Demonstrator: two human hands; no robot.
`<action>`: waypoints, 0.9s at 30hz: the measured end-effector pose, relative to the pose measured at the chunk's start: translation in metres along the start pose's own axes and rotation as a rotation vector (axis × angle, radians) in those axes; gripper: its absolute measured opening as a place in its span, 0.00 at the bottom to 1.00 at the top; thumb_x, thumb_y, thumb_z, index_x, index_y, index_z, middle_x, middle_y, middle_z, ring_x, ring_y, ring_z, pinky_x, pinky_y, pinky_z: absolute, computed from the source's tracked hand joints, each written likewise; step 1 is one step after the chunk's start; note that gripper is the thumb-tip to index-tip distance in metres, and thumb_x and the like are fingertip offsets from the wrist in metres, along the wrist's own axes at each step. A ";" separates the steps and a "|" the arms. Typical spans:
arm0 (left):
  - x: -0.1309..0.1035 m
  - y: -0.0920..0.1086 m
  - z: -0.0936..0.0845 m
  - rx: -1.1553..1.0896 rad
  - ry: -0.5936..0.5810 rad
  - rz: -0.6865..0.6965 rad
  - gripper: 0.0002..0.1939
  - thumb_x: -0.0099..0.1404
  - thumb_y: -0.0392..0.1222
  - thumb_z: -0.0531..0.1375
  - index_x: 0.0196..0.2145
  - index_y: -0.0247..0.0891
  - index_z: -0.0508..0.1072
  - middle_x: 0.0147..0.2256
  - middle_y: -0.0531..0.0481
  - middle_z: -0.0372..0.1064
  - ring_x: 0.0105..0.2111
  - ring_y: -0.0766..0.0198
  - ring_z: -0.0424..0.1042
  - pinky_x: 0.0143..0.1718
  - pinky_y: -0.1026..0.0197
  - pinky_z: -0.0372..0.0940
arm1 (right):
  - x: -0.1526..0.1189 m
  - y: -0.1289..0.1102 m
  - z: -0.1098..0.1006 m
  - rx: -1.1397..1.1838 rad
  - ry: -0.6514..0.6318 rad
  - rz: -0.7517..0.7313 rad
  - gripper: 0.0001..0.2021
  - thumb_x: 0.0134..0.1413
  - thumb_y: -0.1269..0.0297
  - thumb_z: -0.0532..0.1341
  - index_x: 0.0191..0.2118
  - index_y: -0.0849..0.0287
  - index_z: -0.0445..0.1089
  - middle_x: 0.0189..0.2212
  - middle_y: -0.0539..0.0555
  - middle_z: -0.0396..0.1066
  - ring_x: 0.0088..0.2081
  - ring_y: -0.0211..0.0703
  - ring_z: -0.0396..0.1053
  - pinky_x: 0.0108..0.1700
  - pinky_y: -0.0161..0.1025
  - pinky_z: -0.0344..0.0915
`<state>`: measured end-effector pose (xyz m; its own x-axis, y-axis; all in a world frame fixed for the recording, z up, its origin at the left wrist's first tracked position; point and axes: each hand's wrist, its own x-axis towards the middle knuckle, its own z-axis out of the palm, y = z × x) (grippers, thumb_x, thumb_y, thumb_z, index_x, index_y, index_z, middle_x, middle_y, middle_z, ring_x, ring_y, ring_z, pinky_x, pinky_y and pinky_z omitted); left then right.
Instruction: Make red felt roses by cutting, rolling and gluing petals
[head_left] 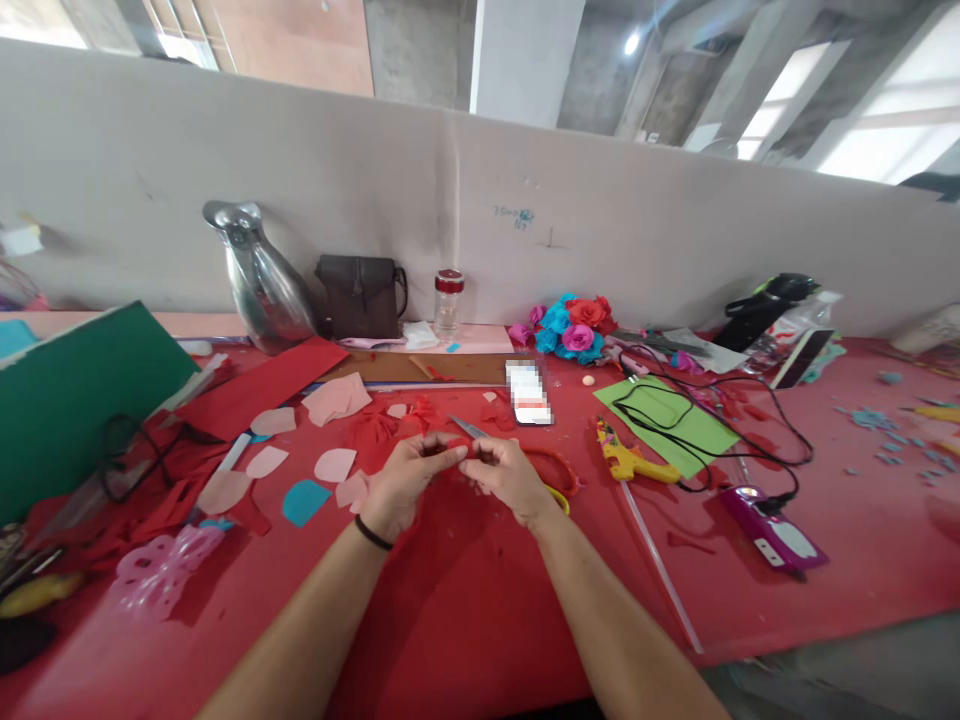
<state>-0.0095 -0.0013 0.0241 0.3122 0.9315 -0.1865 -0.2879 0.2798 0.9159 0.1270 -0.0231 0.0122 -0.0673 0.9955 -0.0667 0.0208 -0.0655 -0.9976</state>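
Note:
My left hand point(409, 475) and my right hand point(502, 475) meet over the middle of the red table, fingertips pinched close together. Between them is a small red paper piece point(468, 450), mostly covered by the fingers. Scissors lie just behind and beside my right hand, their blade point(466, 428) pointing away to the left and their handles point(566, 470) partly hidden by the hand. Crumpled red paper point(375, 425) lies beyond my left hand. Left of it are several pale pink petal-shaped pieces point(335, 465) and a blue one point(305, 502).
At right are a yellow glue gun point(637, 462), a clear glue stick point(660, 565), green paper point(682, 420), black cords and a purple power strip point(776, 530). Behind stand a phone point(529, 392), paper flowers point(577, 328), a glass bottle point(448, 305), a bag point(361, 295) and a metal jug point(262, 280).

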 end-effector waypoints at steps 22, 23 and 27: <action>-0.001 -0.010 -0.004 0.321 -0.138 -0.185 0.08 0.37 0.28 0.69 0.15 0.35 0.74 0.16 0.50 0.68 0.16 0.71 0.60 0.16 0.69 0.47 | -0.069 0.032 -0.214 -1.536 0.344 0.000 0.23 0.48 0.73 0.54 0.52 0.60 0.66 0.42 0.62 0.73 0.41 0.53 0.70 0.42 0.45 0.64; 0.001 -0.012 -0.004 0.325 -0.130 -0.173 0.09 0.37 0.27 0.69 0.14 0.35 0.73 0.15 0.51 0.68 0.16 0.71 0.59 0.16 0.69 0.47 | -0.070 0.029 -0.212 -1.464 0.357 0.006 0.21 0.49 0.70 0.55 0.51 0.58 0.67 0.42 0.61 0.73 0.40 0.53 0.71 0.41 0.44 0.64; 0.003 -0.019 -0.003 0.424 -0.098 -0.164 0.11 0.37 0.25 0.68 0.11 0.36 0.71 0.12 0.53 0.65 0.14 0.71 0.58 0.15 0.69 0.46 | -0.085 0.018 -0.188 -1.088 0.425 -0.026 0.15 0.51 0.55 0.57 0.43 0.56 0.70 0.35 0.56 0.75 0.37 0.52 0.72 0.39 0.44 0.66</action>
<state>-0.0062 -0.0026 0.0052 0.4130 0.8508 -0.3248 0.1616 0.2825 0.9455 0.3202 -0.0962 0.0025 0.2551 0.9519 0.1697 0.8816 -0.1570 -0.4450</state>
